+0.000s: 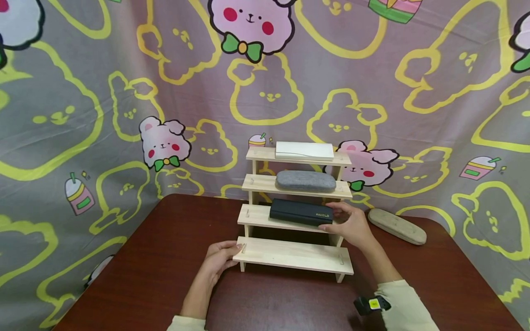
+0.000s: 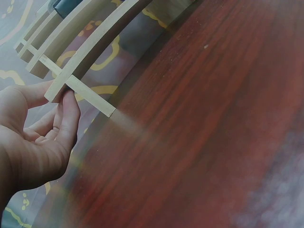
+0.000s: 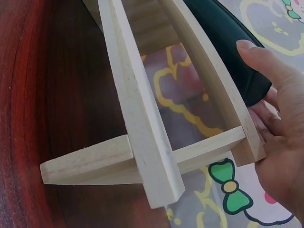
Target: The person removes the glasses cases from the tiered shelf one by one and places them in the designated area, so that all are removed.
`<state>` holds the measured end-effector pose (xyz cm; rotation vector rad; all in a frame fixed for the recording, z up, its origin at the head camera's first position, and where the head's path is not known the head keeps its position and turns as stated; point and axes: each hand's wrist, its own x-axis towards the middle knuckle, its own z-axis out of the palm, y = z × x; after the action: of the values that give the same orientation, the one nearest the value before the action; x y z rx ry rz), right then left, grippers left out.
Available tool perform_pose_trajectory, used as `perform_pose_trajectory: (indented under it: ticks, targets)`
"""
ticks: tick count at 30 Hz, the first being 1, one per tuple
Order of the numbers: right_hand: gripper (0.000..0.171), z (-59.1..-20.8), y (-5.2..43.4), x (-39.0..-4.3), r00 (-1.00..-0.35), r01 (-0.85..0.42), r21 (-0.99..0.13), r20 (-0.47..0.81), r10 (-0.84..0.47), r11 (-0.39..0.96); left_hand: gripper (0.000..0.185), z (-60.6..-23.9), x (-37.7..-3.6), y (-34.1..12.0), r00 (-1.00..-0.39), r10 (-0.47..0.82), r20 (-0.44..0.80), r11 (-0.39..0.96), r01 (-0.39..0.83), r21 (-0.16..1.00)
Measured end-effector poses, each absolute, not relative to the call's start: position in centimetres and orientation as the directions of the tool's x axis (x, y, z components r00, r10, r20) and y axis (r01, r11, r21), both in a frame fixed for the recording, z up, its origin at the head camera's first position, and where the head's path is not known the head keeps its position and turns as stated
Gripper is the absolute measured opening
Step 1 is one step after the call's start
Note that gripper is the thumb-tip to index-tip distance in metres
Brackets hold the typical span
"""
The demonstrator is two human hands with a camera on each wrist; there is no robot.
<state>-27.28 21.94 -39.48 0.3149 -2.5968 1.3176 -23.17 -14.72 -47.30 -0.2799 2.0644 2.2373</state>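
Observation:
A pale wooden four-tier stepped rack (image 1: 290, 253) stands on the table. My left hand (image 1: 218, 260) pinches the left end of its lowest shelf, thumb above and fingers below in the left wrist view. On the second shelf from the bottom lies a black glasses case (image 1: 299, 211) with small lettering. My right hand (image 1: 350, 225) grips the right end of this case, with the thumb on its front side (image 3: 251, 71). Above it, a grey fabric glasses case (image 1: 305, 181) rests on the third shelf. The top shelf carries a white glasses case (image 1: 304, 151).
A beige glasses case (image 1: 397, 226) lies on the dark red-brown table (image 1: 165, 257), right of the rack. Patterned cloth (image 1: 269, 96) hangs close behind the rack and along both sides. A black strapped device (image 1: 372, 304) is at my right sleeve.

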Motion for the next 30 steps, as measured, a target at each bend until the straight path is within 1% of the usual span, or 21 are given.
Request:
perform_pose_trajectory:
  ticks: [23, 30]
  targets:
    - [0.068, -39.0, 22.5, -26.4, -0.940, -0.331, -0.780, 0.322, -0.113, 0.531, 0.044, -47.2, -23.3, -14.8, -0.981, -0.042, -0.190, -0.075, -0.186, 0.980]
    - [0.069, -38.7, 22.6, -26.2, -0.935, -0.347, -0.795, 0.331, -0.123, 0.498, 0.042, -47.2, -23.1, -14.8, -0.981, -0.045, -0.191, -0.078, -0.187, 0.979]
